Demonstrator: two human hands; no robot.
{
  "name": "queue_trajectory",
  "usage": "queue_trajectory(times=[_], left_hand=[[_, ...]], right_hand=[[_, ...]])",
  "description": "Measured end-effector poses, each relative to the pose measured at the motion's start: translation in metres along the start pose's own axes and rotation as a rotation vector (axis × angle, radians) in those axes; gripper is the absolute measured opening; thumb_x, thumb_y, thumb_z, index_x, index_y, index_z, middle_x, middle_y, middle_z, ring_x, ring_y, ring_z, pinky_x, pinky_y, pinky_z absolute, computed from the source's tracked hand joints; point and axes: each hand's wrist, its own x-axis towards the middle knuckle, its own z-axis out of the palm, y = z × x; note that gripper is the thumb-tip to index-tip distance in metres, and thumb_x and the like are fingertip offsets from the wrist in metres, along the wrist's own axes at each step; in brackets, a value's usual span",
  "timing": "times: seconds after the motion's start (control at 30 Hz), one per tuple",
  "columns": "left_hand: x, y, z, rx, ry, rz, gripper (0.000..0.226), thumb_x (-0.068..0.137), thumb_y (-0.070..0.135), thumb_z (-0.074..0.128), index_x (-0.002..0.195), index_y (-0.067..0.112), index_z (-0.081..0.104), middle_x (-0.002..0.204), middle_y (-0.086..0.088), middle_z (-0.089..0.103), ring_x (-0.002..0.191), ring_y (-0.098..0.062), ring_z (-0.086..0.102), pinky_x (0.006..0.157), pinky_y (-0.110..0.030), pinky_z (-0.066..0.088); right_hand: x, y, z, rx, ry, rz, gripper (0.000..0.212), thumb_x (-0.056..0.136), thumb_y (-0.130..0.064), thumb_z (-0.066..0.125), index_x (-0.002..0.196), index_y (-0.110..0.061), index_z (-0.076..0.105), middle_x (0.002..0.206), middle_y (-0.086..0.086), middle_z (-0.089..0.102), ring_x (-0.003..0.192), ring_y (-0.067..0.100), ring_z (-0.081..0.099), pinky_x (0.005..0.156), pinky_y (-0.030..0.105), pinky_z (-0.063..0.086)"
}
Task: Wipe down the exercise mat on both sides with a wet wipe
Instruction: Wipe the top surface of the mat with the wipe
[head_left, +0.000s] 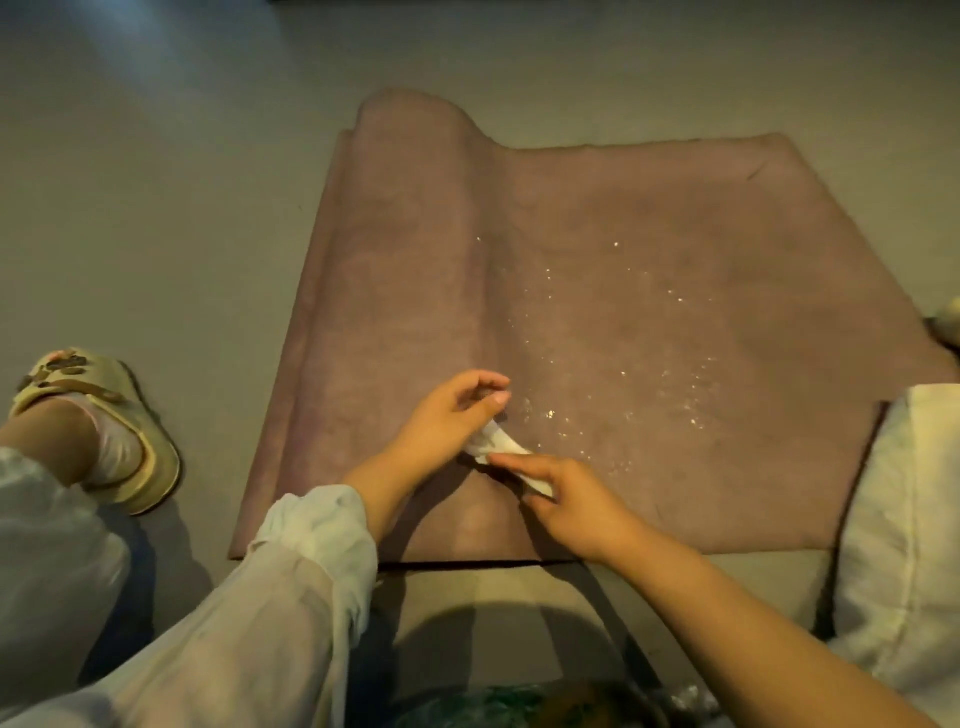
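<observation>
The wet wipe, twisted, is pinched between the left hand and the right hand, fingers curled on each end, above the near edge of the droplet-speckled mat, presumably being wrung or refolded before wiping.

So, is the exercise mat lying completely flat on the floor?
No, the exercise mat is not fully flat: its left part is folded over on itself and makes a raised hump near the far left corner.
</observation>
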Motion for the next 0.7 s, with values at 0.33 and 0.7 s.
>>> queue_trajectory(times=[0.33,0.7], left_hand=[[0.021,0.032,0.029,0.467,-0.361,-0.065,0.033,0.078,0.009,0.074,0.108,0.004,0.063,0.092,-0.006,0.065,0.081,-0.012,0.058,0.08,-0.026,0.05],[0.023,0.055,0.051,0.519,-0.254,-0.009,0.022,0.086,0.009,0.066,0.07,0.015,0.051,0.062,-0.006,0.057,0.043,-0.007,0.057,0.049,-0.025,0.052]], right_hand=[[-0.002,-0.001,-0.047,0.186,0.216,0.118,0.046,0.078,0.017,0.055,0.097,-0.026,0.058,0.086,0.004,0.067,0.078,0.01,0.059,0.061,0.01,0.042],[-0.004,-0.032,-0.073,0.27,0.574,0.338,0.018,0.084,0.004,0.052,0.092,-0.012,0.055,0.086,0.004,0.056,0.078,0.017,0.052,0.064,0.023,0.044]])
